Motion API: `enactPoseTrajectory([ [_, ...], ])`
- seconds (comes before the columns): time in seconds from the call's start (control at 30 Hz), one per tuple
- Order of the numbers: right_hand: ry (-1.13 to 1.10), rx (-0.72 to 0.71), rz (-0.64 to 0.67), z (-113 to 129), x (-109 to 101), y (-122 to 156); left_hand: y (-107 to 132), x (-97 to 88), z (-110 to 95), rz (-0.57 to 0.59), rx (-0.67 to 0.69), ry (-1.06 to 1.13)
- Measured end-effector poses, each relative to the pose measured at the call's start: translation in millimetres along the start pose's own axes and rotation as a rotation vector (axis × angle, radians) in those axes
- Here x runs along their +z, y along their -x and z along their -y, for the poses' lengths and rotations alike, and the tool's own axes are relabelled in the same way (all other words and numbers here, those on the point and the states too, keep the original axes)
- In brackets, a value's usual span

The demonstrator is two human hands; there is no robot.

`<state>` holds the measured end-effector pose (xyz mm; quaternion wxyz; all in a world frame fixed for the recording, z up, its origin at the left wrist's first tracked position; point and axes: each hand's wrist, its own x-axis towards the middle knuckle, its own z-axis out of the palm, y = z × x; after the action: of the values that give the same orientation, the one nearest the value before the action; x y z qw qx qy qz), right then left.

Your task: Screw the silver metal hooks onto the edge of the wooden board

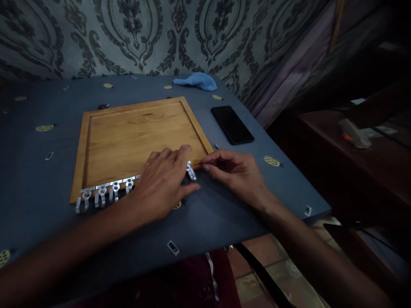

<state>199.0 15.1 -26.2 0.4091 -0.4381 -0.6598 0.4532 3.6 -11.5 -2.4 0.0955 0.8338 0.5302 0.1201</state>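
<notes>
Left hand: palm down, fingers spread flat over the near edge of the wooden tray and over part of the metal hook rack; the grip is open, pressing rather than clasping.
Right hand: fingertips drawn together at the tray's near right corner, pinched beside the end hook; whether they actually clasp the hook or only touch it cannot be told, as the light is dim.
Metal hook rack: a silver strip with a row of curved hooks, lying along the tray's near edge; four hooks show left of the left hand, one more shows between the two hands, the middle part hidden under the left palm.
Wooden tray: square, light wood, raised rim, lying flat on the desk; its inner face bare.
Desk: covered in dark blue cloth with small yellow round marks and a few small white labels.
Phone: black, screen dark, lying flat just to the right of the tray, apart from it.
Blue cloth: crumpled, at the far edge of the desk near the wall.
Wall: grey patterned wallpaper with dark ornaments.
Side furniture: dark wooden surface to the right, well apart from the desk, carrying a pale object too blurred to identify.
</notes>
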Motion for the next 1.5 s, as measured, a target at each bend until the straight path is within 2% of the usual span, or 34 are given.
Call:
enactPoseTrajectory([
  [0.23,0.025,0.006,0.072,-3.0,-0.4,-7.2,-6.5,4.7,-1.9,0.028,-0.053,0.012],
  [0.53,0.085,-0.017,0.175,0.6,-1.3,-13.8,-5.8,7.2,-0.4,0.004,-0.029,0.021],
  [0.8,0.083,-0.001,0.395,7.2,-1.3,-27.7,-5.5,7.1,1.1,-0.024,-0.012,0.011],
  [0.97,-0.056,0.084,0.538,2.2,-4.5,-43.0,-4.8,7.1,1.6,-0.013,-0.023,0.028],
  [1.17,-0.110,0.267,0.647,6.6,-9.0,-59.4,-3.9,6.9,1.9,0.007,-0.029,0.061],
  [1.5,-0.003,0.443,0.762,19.1,-5.3,-79.1,-1.9,9.0,3.9,-0.027,-0.012,0.059],
])
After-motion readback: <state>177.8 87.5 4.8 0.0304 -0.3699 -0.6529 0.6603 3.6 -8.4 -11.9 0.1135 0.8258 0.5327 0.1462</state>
